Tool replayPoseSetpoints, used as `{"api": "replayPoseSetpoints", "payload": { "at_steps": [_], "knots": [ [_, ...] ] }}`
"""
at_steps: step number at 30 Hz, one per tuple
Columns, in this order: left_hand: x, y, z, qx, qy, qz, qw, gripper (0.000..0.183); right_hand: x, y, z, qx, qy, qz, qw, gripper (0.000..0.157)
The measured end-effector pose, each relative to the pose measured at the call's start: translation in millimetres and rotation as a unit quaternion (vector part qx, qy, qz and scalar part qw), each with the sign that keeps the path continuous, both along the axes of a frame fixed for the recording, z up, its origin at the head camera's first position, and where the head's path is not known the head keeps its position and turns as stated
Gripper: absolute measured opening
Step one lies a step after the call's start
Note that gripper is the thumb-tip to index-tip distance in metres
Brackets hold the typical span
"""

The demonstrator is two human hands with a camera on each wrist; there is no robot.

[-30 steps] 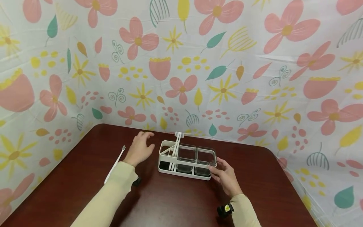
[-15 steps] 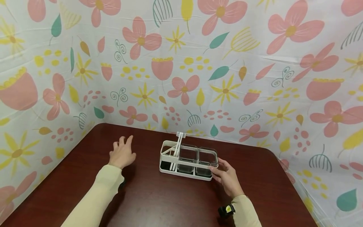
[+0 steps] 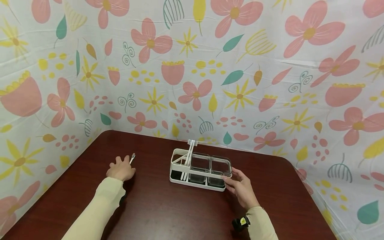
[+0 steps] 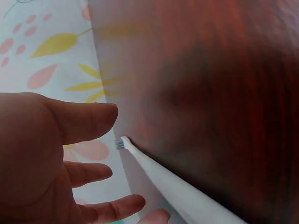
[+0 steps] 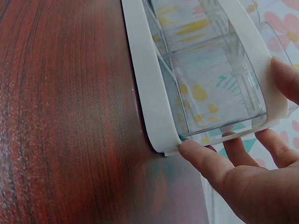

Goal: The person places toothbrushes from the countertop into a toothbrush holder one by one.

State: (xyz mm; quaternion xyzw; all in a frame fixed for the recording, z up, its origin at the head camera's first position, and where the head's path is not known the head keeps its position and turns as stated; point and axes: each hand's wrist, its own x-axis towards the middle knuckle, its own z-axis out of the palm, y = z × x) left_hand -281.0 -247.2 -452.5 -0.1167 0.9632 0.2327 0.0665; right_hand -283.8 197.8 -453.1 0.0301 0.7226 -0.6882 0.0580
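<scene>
In the head view my left hand (image 3: 121, 169) is over the white toothbrush (image 3: 132, 158) at the left of the table, covering most of its handle. The left wrist view shows thumb and fingers spread apart near the toothbrush (image 4: 170, 179), with nothing pinched between them. A white toothbrush holder (image 3: 198, 171) stands mid-table with two clear cups (image 3: 220, 165) side by side in it. White sticks, perhaps a toothbrush, stand slanted in its left part. My right hand (image 3: 241, 188) grips the holder's right end, thumb on the upper band and fingers along the end (image 5: 238, 177).
The dark red-brown table (image 3: 168, 213) has rounded far corners. A flower-printed cloth (image 3: 192, 66) hangs behind it and along both sides. A black wrist strap (image 3: 240, 223) sits on the right sleeve.
My left hand has moved left, away from the toothbrush holder, then lower over the toothbrush. My right hand has stayed at the holder's right end.
</scene>
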Motion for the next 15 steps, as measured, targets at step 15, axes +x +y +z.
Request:
{"api": "replayPoseSetpoints", "payload": {
  "at_steps": [15],
  "knots": [
    [-2.4,-5.6,-9.4,-0.022,-0.003,-0.017,0.9996,0.042,-1.0,-0.2,1.7,0.006,-0.006,-0.001,1.000,0.067]
  ]
}}
